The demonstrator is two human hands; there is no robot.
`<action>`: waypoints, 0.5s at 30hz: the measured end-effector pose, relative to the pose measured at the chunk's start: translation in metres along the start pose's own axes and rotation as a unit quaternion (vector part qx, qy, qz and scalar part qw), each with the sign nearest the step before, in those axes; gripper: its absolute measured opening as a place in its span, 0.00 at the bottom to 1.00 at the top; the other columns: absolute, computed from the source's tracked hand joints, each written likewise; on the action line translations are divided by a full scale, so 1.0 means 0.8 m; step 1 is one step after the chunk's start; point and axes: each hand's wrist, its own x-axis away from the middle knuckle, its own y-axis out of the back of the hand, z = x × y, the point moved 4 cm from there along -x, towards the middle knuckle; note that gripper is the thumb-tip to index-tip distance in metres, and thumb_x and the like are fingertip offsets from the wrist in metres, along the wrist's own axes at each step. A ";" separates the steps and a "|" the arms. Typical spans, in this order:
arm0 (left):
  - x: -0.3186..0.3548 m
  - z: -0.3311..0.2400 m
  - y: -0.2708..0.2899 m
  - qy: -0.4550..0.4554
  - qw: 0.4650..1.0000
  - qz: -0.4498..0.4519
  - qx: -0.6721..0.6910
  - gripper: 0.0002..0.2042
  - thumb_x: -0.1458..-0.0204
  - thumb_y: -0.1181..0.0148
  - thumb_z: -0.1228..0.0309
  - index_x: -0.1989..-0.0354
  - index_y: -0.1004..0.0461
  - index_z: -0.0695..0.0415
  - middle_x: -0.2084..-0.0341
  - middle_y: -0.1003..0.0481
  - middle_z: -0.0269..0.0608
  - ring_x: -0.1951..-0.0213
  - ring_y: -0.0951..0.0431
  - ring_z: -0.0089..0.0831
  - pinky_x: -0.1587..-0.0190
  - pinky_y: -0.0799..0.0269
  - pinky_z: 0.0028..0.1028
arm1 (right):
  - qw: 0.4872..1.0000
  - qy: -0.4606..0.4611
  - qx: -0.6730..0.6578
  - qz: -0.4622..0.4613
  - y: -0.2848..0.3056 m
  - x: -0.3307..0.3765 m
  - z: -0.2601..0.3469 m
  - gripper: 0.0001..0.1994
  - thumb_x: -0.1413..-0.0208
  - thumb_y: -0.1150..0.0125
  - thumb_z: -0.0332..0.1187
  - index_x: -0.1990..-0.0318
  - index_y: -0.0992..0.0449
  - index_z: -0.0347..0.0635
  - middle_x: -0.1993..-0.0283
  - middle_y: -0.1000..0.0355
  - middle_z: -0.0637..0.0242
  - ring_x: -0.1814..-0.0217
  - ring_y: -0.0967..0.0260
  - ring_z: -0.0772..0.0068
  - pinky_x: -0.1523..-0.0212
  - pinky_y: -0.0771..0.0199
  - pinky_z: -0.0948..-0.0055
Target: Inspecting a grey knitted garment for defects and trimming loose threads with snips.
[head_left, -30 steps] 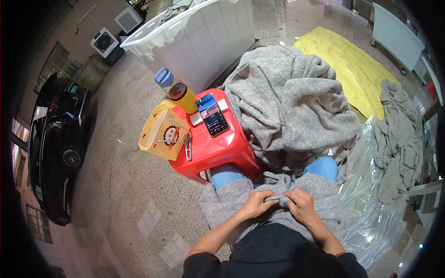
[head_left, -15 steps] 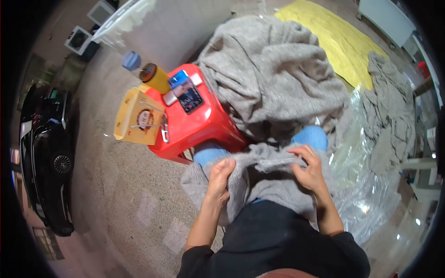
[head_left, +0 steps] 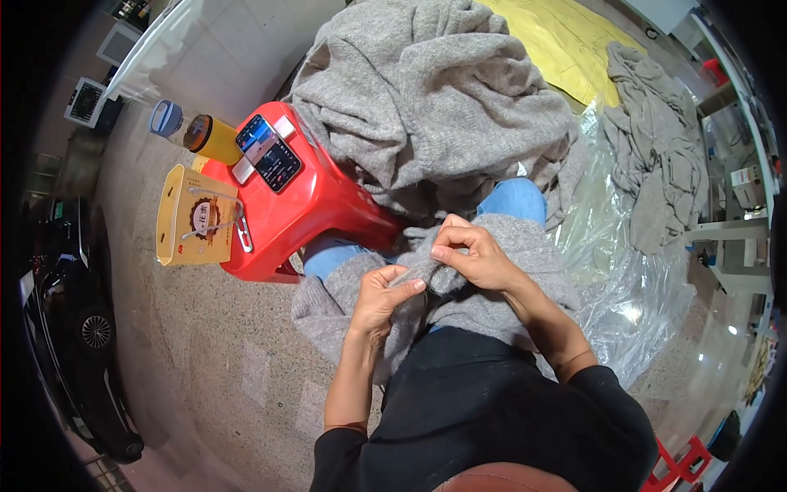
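Both grips closed on grey knit garment (head_left: 492, 295): left hand (head_left: 381, 299) below, right hand (head_left: 475, 258) pinching above.

Two hands (head_left: 385, 295) (head_left: 471, 254), one red stool (head_left: 311, 205), two phones (head_left: 275, 156) (head_left: 250, 148), one yellow paper bag (head_left: 193, 217), one orange bottle (head_left: 215, 139), one yellow sheet (head_left: 566, 49).

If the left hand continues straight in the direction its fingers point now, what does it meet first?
Probably the right hand. The left hand pinches the grey knitted cloth on the lap, fingers aimed up-right, with only a small fold of cloth between. Depth is uncertain.
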 end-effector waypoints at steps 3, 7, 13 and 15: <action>0.003 0.005 0.002 0.016 1.000 -0.006 0.001 0.09 0.56 0.33 0.80 0.66 0.23 0.61 0.72 0.23 0.32 0.72 0.27 0.15 0.67 0.31 0.16 | 1.000 0.007 0.005 -0.017 -0.012 0.000 -0.008 0.08 0.45 0.40 0.31 0.71 0.25 0.36 0.68 0.36 0.70 0.67 0.39 0.79 0.69 0.39 0.78; -0.007 0.013 0.016 -0.072 0.993 0.038 0.084 0.09 0.55 0.37 0.82 0.64 0.26 0.61 0.69 0.23 0.33 0.68 0.25 0.16 0.63 0.31 0.16 | 0.995 -0.082 -0.050 -0.007 -0.020 0.001 -0.016 0.08 0.44 0.41 0.32 0.71 0.26 0.36 0.73 0.35 0.73 0.71 0.41 0.85 0.73 0.41 0.79; -0.012 0.016 0.005 -0.019 0.992 0.019 0.124 0.11 0.55 0.39 0.80 0.61 0.26 0.61 0.70 0.24 0.33 0.67 0.25 0.19 0.60 0.30 0.20 | 0.991 -0.129 -0.013 -0.020 -0.022 0.002 -0.018 0.08 0.44 0.41 0.32 0.70 0.27 0.35 0.81 0.38 0.77 0.78 0.46 0.88 0.78 0.44 0.79; -0.013 0.020 0.006 -0.008 0.990 0.028 0.140 0.10 0.53 0.39 0.80 0.60 0.26 0.62 0.68 0.23 0.34 0.67 0.25 0.18 0.61 0.30 0.19 | 0.991 -0.134 -0.018 -0.014 -0.023 0.002 -0.016 0.08 0.45 0.41 0.31 0.71 0.27 0.35 0.81 0.38 0.76 0.78 0.46 0.88 0.78 0.44 0.79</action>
